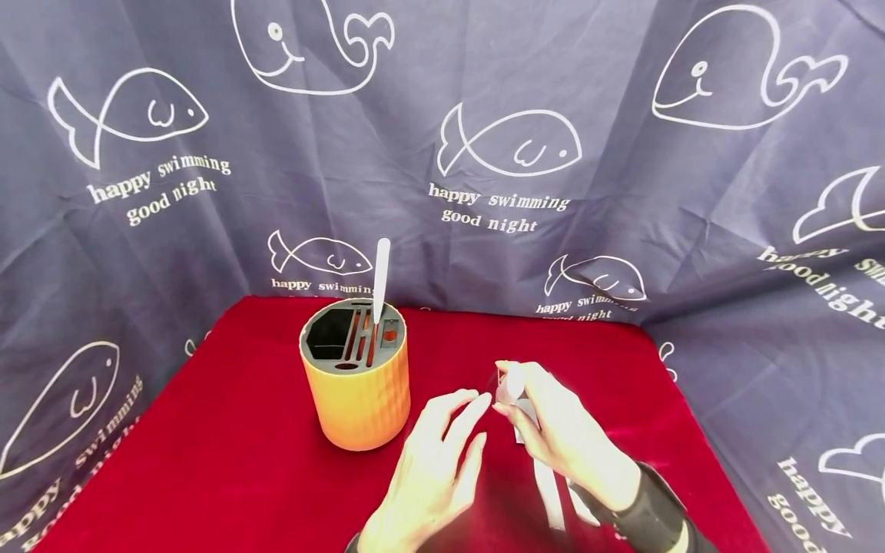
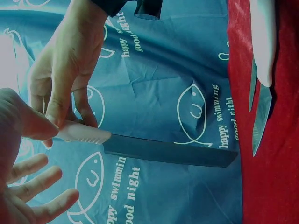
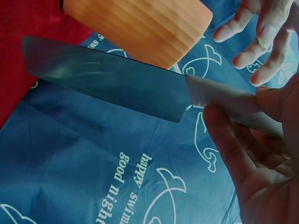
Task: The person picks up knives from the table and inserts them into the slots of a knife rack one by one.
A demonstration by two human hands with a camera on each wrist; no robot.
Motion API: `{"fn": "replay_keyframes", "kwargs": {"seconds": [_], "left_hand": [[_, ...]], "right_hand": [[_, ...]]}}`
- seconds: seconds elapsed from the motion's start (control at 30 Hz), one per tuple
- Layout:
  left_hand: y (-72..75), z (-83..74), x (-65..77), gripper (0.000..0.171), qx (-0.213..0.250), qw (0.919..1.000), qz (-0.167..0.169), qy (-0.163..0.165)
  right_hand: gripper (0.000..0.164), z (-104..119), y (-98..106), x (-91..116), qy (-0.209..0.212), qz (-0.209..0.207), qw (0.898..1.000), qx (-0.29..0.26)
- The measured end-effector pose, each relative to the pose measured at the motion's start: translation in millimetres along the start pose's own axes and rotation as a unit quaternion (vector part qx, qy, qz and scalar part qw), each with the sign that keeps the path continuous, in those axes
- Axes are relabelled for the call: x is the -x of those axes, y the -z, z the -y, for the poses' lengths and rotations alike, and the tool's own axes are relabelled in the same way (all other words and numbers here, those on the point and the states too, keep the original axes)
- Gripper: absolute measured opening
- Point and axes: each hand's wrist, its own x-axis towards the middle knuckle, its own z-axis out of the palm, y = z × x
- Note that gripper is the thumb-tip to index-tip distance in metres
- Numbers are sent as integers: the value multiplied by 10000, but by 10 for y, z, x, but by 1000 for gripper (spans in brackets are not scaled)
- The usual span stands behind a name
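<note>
My right hand (image 1: 563, 426) grips the pale handle (image 3: 224, 100) of a broad-bladed kitchen knife (image 3: 107, 79), thumb on one side and fingers on the other. In the left wrist view its long blade (image 2: 168, 150) points away from both hands. Close beside the handle's end is my left hand (image 1: 432, 468), its fingers spread and loosely bent, holding nothing; its thumb overlaps the handle end in the left wrist view. An orange knife holder (image 1: 362, 407) with a grey slotted top stands left of the hands. One white-handled knife (image 1: 381, 280) stands upright in a slot.
On the red cloth (image 1: 228, 461), white-handled knives (image 1: 549, 495) lie by my right wrist; bare blades (image 2: 262, 123) show in the left wrist view. A grey-blue curtain (image 1: 415, 153) printed with fish and whales surrounds the table's back and sides.
</note>
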Motion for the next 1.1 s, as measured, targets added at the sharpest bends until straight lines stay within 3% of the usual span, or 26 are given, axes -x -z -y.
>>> {"fn": "replay_keyframes", "kwargs": {"seconds": [0.47, 0.7, 1.1], "left_hand": [[-2, -42, -106, 39, 59, 9999, -72, -133], [-6, -71, -135, 44, 124, 9999, 1, -102], [-16, -63, -128, 49, 107, 9999, 3, -131]], "right_hand": [[29, 97, 30, 33, -57, 187, 9985, 514], [52, 145, 26, 47, -137, 128, 9959, 883], [52, 172, 12, 52, -15, 59, 9963, 855]]}}
